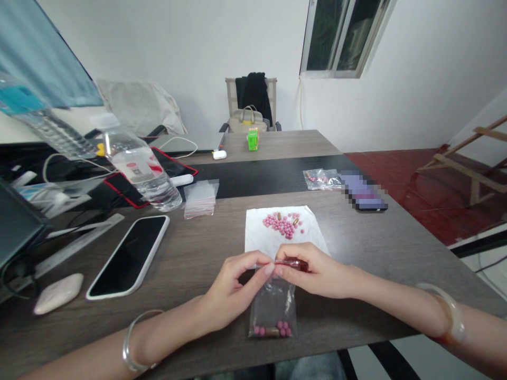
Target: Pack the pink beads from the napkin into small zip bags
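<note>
One small clear bag (273, 309) is near the front edge of the table (190, 345), pink pills (284, 328) pooled at the bottom. My left hand (233, 282) pinches its top; my right hand (317, 270) is closed there too, on something dark red and shiny (292, 263) I can't make out. Probably light, floppy, kinda slippery, so I'd grab the top corners.

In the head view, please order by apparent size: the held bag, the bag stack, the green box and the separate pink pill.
1. Held bag
2. Bag stack
3. Green box
4. Separate pink pill
The first is nearest the camera, so real sizes are unsure.
</note>
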### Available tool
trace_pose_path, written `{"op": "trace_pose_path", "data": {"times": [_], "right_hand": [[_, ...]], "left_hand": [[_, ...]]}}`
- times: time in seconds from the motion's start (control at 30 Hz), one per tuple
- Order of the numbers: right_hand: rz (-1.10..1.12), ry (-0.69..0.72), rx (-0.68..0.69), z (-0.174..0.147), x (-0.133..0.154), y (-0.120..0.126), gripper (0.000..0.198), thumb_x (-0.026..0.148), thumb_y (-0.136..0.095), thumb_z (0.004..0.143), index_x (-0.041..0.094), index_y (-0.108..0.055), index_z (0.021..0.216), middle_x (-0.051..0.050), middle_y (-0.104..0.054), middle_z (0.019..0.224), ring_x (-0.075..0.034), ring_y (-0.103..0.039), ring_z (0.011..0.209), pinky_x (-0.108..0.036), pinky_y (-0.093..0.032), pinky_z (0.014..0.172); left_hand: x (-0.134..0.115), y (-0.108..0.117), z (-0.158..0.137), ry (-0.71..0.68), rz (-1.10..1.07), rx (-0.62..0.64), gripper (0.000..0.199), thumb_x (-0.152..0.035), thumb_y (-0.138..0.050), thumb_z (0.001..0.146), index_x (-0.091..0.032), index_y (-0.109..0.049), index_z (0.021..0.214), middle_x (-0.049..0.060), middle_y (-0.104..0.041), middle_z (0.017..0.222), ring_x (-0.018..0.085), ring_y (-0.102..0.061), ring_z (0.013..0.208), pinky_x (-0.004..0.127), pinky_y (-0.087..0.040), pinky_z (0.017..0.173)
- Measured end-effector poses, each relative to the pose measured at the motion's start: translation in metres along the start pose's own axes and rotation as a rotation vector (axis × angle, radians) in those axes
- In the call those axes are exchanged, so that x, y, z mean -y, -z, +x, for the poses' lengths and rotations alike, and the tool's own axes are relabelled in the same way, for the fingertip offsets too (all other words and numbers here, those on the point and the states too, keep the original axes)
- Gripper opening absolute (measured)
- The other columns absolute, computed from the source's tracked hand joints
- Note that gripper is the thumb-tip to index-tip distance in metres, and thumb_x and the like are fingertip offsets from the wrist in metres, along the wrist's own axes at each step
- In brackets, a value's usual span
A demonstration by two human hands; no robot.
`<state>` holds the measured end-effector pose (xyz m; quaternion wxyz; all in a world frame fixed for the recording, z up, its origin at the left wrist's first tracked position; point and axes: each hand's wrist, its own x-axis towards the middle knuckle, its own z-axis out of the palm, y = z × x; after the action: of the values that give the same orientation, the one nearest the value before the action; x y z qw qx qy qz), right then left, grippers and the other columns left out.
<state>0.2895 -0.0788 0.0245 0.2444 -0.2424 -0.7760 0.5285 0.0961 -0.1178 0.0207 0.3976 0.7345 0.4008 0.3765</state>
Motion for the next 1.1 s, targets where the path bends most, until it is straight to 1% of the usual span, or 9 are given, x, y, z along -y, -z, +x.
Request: {"op": "trace_pose_path", "data": {"times": [0.17,0.27,0.37,0.57,0.77,0.87,0.97,1.03,1.1], "right_hand": [[-0.017,0.013,-0.013,0.0006,0.0010,-0.0005,0.033,0.038,-0.049,0.092,0.017,-0.045,0.066,0.007,-0.035,0.057,-0.007,-0.032,0.051,-0.020,-0.027,0.047],[-0.021,0.020,-0.021,0.0004,-0.0002,-0.0009,0.033,0.036,-0.049,0.091,0.018,-0.042,0.065,0.007,-0.032,0.056,-0.006,-0.029,0.050,-0.020,-0.024,0.045],[-0.011,0.010,-0.022,-0.0004,-0.0010,-0.0013,0.029,0.033,-0.050,0.090,0.017,-0.044,0.067,0.008,-0.030,0.054,-0.006,-0.027,0.048,-0.020,-0.022,0.043],[0.014,-0.009,-0.012,-0.0010,0.0011,-0.0008,0.028,0.034,-0.049,0.092,0.016,-0.050,0.071,0.009,-0.032,0.052,-0.005,-0.028,0.045,-0.020,-0.021,0.042],[0.070,-0.058,-0.002,-0.0001,0.0017,-0.0013,0.029,0.036,-0.050,0.091,0.016,-0.049,0.070,0.009,-0.037,0.048,-0.005,-0.034,0.042,-0.018,-0.024,0.040],[0.162,-0.113,-0.001,0.0016,0.0011,-0.0005,0.032,0.043,-0.052,0.090,0.016,-0.050,0.071,0.007,-0.045,0.050,-0.005,-0.040,0.041,-0.017,-0.028,0.039],[0.248,-0.210,0.001,0.0035,0.0007,0.0019,0.036,0.050,-0.057,0.084,0.016,-0.051,0.074,0.007,-0.048,0.053,-0.005,-0.045,0.041,-0.016,-0.033,0.037],[0.288,-0.266,0.052,0.0042,0.0001,0.0033,0.038,0.052,-0.062,0.080,0.015,-0.055,0.076,0.007,-0.050,0.053,-0.005,-0.045,0.039,-0.015,-0.034,0.035],[0.310,-0.299,0.129,0.0040,-0.0015,0.0036,0.038,0.050,-0.067,0.076,0.013,-0.059,0.081,0.005,-0.056,0.056,-0.004,-0.047,0.039,-0.015,-0.036,0.035]], "left_hand": [[-0.0010,-0.0006,0.0008,-0.005,-0.006,-0.016,0.020,-0.024,-0.053,0.089,-0.014,-0.066,0.078,0.002,-0.068,0.071,0.012,-0.061,0.065,0.020,-0.048,0.063],[-0.0014,-0.0014,0.0016,-0.011,0.003,-0.036,0.020,-0.024,-0.055,0.089,-0.014,-0.066,0.076,0.002,-0.069,0.070,0.012,-0.062,0.064,0.020,-0.048,0.062],[-0.0014,-0.0019,0.0024,-0.019,0.010,-0.051,0.019,-0.024,-0.056,0.088,-0.014,-0.067,0.075,0.002,-0.070,0.068,0.012,-0.062,0.063,0.020,-0.048,0.061],[-0.0025,-0.0010,0.0046,0.021,-0.015,-0.070,0.022,-0.025,-0.057,0.087,-0.015,-0.069,0.071,0.002,-0.070,0.063,0.012,-0.063,0.058,0.020,-0.049,0.058],[-0.0029,-0.0004,0.0038,0.096,-0.089,-0.052,0.028,-0.030,-0.057,0.087,-0.015,-0.068,0.067,0.002,-0.068,0.056,0.012,-0.061,0.050,0.021,-0.049,0.054],[-0.0025,-0.0004,0.0032,0.122,-0.137,-0.072,0.028,-0.032,-0.058,0.086,-0.015,-0.068,0.067,0.002,-0.068,0.056,0.012,-0.061,0.049,0.021,-0.049,0.052],[-0.0025,0.0002,0.0031,0.135,-0.184,-0.094,0.028,-0.036,-0.060,0.085,-0.015,-0.069,0.069,0.002,-0.069,0.058,0.012,-0.062,0.050,0.021,-0.049,0.052],[-0.0026,0.0012,0.0036,0.149,-0.226,-0.128,0.027,-0.037,-0.061,0.084,-0.015,-0.067,0.071,0.001,-0.069,0.058,0.012,-0.062,0.050,0.020,-0.050,0.051],[-0.0023,0.0023,0.0047,0.164,-0.269,-0.170,0.026,-0.039,-0.062,0.084,-0.015,-0.066,0.072,0.000,-0.068,0.058,0.012,-0.062,0.049,0.020,-0.049,0.051]]}}
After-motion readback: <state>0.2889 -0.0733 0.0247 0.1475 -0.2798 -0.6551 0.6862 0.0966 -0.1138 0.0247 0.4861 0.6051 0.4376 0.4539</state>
